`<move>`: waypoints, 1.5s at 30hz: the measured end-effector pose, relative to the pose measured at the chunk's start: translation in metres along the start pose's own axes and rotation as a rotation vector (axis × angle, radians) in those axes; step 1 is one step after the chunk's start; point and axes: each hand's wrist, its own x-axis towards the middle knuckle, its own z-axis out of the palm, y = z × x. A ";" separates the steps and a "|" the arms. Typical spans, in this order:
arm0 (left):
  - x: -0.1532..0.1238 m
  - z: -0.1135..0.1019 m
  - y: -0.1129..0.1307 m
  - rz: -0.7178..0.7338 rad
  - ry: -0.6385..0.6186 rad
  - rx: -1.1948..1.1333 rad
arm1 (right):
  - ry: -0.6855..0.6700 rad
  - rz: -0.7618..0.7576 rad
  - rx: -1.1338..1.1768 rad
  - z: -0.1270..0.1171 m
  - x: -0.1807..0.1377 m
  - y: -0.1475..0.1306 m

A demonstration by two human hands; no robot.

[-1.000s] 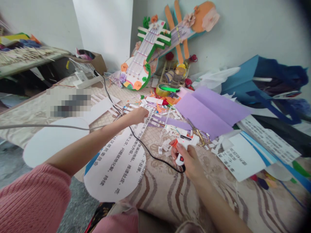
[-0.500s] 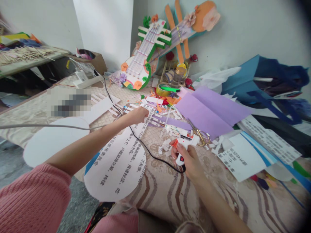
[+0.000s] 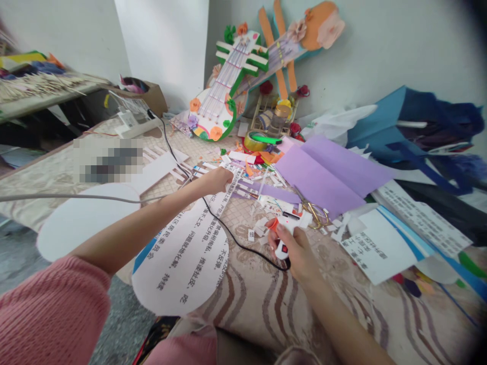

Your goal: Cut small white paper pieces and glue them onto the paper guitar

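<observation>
My right hand (image 3: 299, 251) is wrapped round a white hot glue gun (image 3: 282, 249) with an orange trigger and a red switch. A black cord runs from the glue gun's lower end. My left hand (image 3: 220, 180) is closed and rests on the narrow neck of a printed white instrument-shaped cutout (image 3: 182, 268). Whatever its curled fingers pinch is hidden. Short white strips (image 3: 249, 191) stick out sideways from the neck beside that hand. A second, plain white cutout (image 3: 89, 218) lies to the left, with similar strips along its neck.
Gold-handled scissors (image 3: 318, 213), purple sheets (image 3: 323, 177) and paper scraps lie right of centre. A roll of tape (image 3: 254, 142) stands behind them. Decorated paper instruments (image 3: 224, 96) lean on the wall. A grey cable (image 3: 76, 197) crosses my left forearm. A blue bag (image 3: 380, 119) sits at right.
</observation>
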 end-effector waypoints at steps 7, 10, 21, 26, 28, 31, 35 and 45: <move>0.001 0.002 -0.001 -0.006 -0.005 0.003 | -0.018 -0.018 -0.002 -0.001 0.001 0.002; 0.000 0.001 0.000 -0.009 -0.008 0.003 | -0.017 -0.016 0.002 -0.001 0.001 0.002; -0.001 0.000 0.002 -0.019 -0.007 -0.008 | 0.000 -0.001 0.024 0.001 0.002 -0.001; -0.001 0.000 0.002 -0.023 -0.006 0.000 | -0.001 0.009 0.034 0.002 0.001 -0.001; -0.001 0.000 0.002 -0.023 -0.009 0.002 | 0.003 0.011 0.035 0.002 0.001 -0.001; -0.002 -0.001 0.003 -0.023 -0.014 0.005 | 0.007 0.005 0.039 0.002 0.000 -0.001; -0.001 0.000 0.003 -0.025 -0.009 0.013 | 0.005 0.004 0.053 0.002 0.000 -0.001; -0.001 0.001 0.001 -0.019 -0.003 0.014 | 0.002 0.001 0.039 0.003 0.001 -0.002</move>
